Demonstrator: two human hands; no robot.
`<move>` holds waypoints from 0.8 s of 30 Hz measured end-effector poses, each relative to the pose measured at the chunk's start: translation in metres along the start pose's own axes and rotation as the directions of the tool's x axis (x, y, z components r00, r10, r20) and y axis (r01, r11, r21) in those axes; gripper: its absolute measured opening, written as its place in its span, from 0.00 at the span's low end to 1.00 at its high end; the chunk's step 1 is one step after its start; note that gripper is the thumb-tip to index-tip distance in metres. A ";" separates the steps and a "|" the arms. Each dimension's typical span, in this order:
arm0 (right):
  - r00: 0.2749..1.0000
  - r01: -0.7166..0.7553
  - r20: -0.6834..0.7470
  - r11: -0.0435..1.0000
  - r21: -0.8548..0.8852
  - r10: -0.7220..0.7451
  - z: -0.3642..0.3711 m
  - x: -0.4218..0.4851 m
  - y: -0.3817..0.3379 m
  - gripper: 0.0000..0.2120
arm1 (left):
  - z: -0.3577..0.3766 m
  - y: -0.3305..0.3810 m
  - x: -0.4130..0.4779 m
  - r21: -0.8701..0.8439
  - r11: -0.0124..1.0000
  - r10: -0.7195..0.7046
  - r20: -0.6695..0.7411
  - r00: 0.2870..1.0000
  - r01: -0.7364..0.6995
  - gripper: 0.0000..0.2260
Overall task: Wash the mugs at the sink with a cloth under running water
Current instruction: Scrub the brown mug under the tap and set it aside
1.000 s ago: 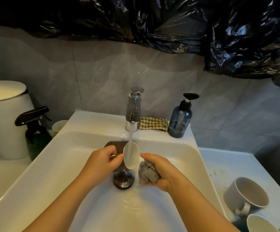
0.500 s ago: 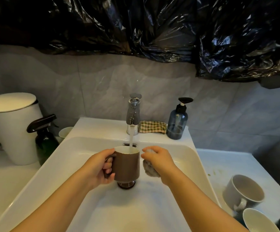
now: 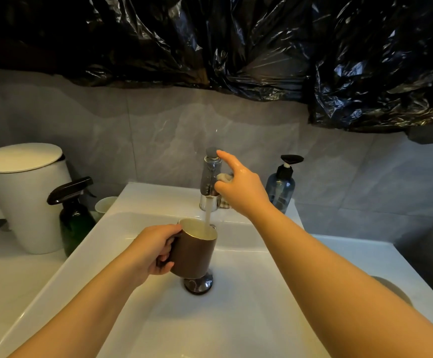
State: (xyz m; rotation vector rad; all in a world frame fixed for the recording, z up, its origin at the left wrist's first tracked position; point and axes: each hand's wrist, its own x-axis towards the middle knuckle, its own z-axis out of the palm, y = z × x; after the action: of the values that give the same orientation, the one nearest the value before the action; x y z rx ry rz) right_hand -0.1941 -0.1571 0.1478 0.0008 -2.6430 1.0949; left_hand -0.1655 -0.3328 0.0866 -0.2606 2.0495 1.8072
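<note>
My left hand (image 3: 153,251) grips the handle of a brown mug (image 3: 194,257) with a pale inside. The mug is upright over the drain (image 3: 197,284), and water (image 3: 207,218) runs from the chrome tap (image 3: 210,177) into it. My right hand (image 3: 244,187) is raised beside the tap, its index finger stretched up to the knob on top. Its other fingers curl round the grey cloth (image 3: 223,177), of which only a small part shows.
The white sink (image 3: 55,280) fills the foreground. Left of it stand a green spray bottle (image 3: 74,218), a white lidded bin (image 3: 26,197) and a small cup (image 3: 105,204). A blue soap dispenser (image 3: 281,187) stands right of the tap. Another mug (image 3: 396,290) lies partly hidden behind my right arm.
The mug was turned upright under the stream and stays there. My right hand left the mug's side and rose to the tap's knob, taking the cloth along.
</note>
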 end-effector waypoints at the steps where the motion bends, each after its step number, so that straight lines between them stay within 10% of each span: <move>1: 1.000 0.001 -0.008 0.999 -0.040 -0.001 0.001 -0.001 0.003 0.29 | 0.000 0.000 0.000 0.008 1.000 0.012 -0.003 1.000 -0.011 0.20; 8: 0.981 -0.193 0.082 0.919 0.343 0.175 0.006 -0.037 0.018 0.27 | -0.005 -0.003 -0.007 0.117 0.989 0.102 -0.069 0.992 -0.093 0.15; 11: 0.853 -0.514 0.322 0.563 0.647 0.410 0.011 -0.069 0.034 0.01 | -0.005 -0.010 -0.008 0.259 0.943 0.231 -0.052 0.972 -0.210 0.15; 13: 0.694 -0.660 0.474 0.214 0.720 0.542 0.014 -0.083 0.048 0.10 | -0.003 -0.013 -0.011 0.401 0.863 0.343 -0.021 0.939 -0.306 0.15; 17: 0.606 -0.650 0.535 -0.023 0.760 0.589 0.016 -0.104 0.065 0.10 | -0.002 -0.016 -0.020 0.758 0.477 0.565 0.124 0.816 -0.446 0.16; 24: 0.605 -0.653 0.566 -0.057 0.755 0.560 0.016 -0.125 0.072 0.09 | -0.019 -0.014 -0.022 0.795 -0.347 0.611 0.594 0.523 -0.498 0.15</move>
State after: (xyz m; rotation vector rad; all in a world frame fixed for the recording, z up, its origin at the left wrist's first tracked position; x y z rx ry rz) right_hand -0.0854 -0.1303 0.0546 -1.0437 -1.3995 2.8703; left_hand -0.1436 -0.3560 0.0842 1.4358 3.1758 -0.0860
